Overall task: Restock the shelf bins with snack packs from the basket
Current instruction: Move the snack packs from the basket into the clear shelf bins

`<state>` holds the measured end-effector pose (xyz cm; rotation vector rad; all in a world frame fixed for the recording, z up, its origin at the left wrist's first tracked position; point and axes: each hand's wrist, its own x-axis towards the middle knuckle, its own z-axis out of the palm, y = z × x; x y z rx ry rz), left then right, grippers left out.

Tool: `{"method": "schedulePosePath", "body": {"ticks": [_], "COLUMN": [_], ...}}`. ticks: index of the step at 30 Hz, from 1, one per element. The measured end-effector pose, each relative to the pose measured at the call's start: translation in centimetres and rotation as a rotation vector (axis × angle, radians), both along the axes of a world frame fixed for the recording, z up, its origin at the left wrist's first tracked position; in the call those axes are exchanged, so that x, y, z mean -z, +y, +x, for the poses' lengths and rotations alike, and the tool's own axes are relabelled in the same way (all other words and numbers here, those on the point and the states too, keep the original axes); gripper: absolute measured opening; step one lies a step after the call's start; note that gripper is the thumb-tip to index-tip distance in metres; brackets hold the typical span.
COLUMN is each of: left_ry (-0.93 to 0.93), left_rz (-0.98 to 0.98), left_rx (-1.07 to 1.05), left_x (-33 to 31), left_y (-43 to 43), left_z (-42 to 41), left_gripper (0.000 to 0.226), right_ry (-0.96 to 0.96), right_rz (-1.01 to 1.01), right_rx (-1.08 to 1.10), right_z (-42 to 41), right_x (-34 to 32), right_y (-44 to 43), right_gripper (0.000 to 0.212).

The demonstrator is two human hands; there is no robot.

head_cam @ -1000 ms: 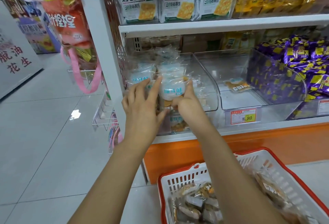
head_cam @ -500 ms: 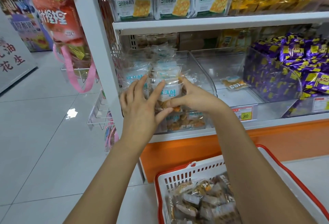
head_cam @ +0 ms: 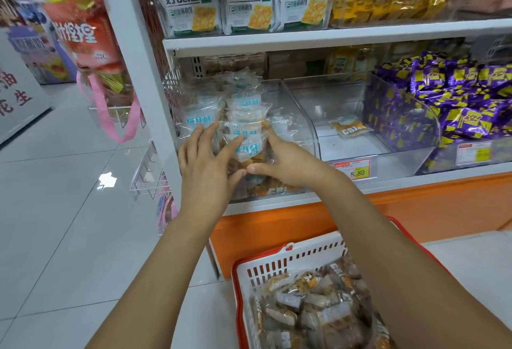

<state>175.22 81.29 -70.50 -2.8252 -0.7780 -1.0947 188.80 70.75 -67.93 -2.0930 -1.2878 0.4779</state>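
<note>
Clear snack packs (head_cam: pixel 245 123) with blue-white labels stand stacked in the left clear shelf bin (head_cam: pixel 297 116). My left hand (head_cam: pixel 206 168) and my right hand (head_cam: pixel 288 160) hold the front pack (head_cam: pixel 248 146) between them at the bin's mouth, thumbs nearly touching below it. A white basket with a red rim (head_cam: pixel 291 258) sits on the floor at lower right, holding several wrapped snack packs (head_cam: pixel 313 304). My right forearm crosses over part of the basket.
The middle clear bin (head_cam: pixel 349 152) holds a single snack pack (head_cam: pixel 349 127). The right bin is heaped with purple-yellow packs (head_cam: pixel 454 105). Cracker boxes (head_cam: pixel 246 6) line the upper shelf. A wire rack (head_cam: pixel 146 171) and hanging bags (head_cam: pixel 91 44) flank the shelf's left side.
My hands stayed on the front pack and shifted slightly lower at the bin's mouth, thumbs coming together. The view moved closer and down toward the basket.
</note>
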Motion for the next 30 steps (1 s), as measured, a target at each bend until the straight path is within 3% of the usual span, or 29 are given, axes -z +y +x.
{"method": "schedulePosePath", "body": {"ticks": [10, 14, 20, 27, 29, 30], "left_ry": [-0.018, 0.01, 0.1, -0.032, -0.114, -0.155], "left_rz": [-0.047, -0.079, -0.104, -0.098, -0.082, -0.062], "left_rx": [-0.072, -0.084, -0.082, 0.014, 0.074, 0.117], "left_x": [-0.3, -0.6, -1.2, -1.7, -1.7, -1.6], "left_y": [-1.1, -1.1, -1.2, -1.2, -1.5, -1.8], "left_z": [0.4, 0.5, 0.2, -1.3, -1.9, -2.2], "left_gripper": [0.05, 0.05, 0.055, 0.063, 0.056, 0.05], "right_ry": [0.168, 0.137, 0.015, -0.058, -0.074, -0.078], "right_rz": [-0.08, -0.148, -0.273, -0.199, -0.145, -0.082], "right_rx": [0.068, 0.033, -0.016, 0.023, 0.058, 0.084], "right_z": [1.1, 1.4, 2.2, 2.2, 1.7, 1.4], "right_x": [-1.5, -2.5, -2.8, -3.3, -3.5, -3.5], "right_y": [1.4, 1.6, 2.0, 0.3, -0.8, -1.4], "right_gripper": [0.122, 0.13, 0.126, 0.118, 0.107, 0.091]}}
